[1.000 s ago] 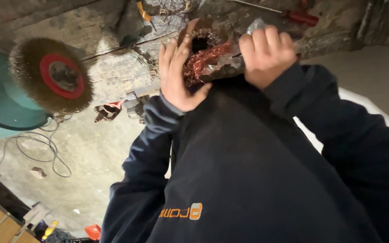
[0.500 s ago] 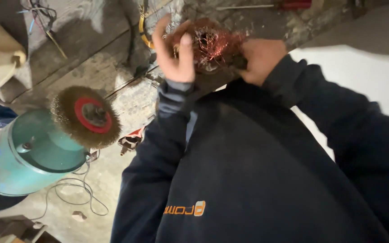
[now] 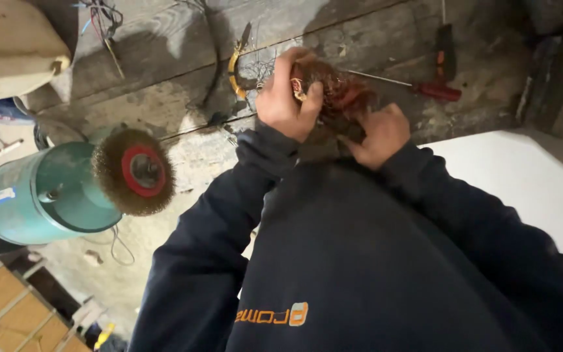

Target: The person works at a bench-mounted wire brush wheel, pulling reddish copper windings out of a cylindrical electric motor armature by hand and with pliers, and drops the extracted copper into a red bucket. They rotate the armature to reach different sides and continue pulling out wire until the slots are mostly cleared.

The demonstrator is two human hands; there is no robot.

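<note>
We hold a reddish-brown tangle of copper wire (image 3: 337, 91) up between our two hands, above a worn wooden bench (image 3: 164, 58). Our left hand (image 3: 288, 98) wraps the bundle from its left side, fingers (image 3: 311, 98) curled and pressed close together over the top of the strands, thumb hidden behind them. Our right hand (image 3: 379, 133) sits just below and to the right of the bundle, fingers folded in on its underside; we cannot tell exactly what they pinch. We judge the bundle light for its bulk, springy rather than stiff, and prickly at the loose ends, so a grip around the dense middle should hold better than one on stray strands, which would bend or pull free. Beyond the fingertips a red-handled screwdriver (image 3: 434, 90) lies on the bench; well to the left of the left hand stands a wire brush wheel (image 3: 135, 171) on a green motor (image 3: 40, 195).
</note>
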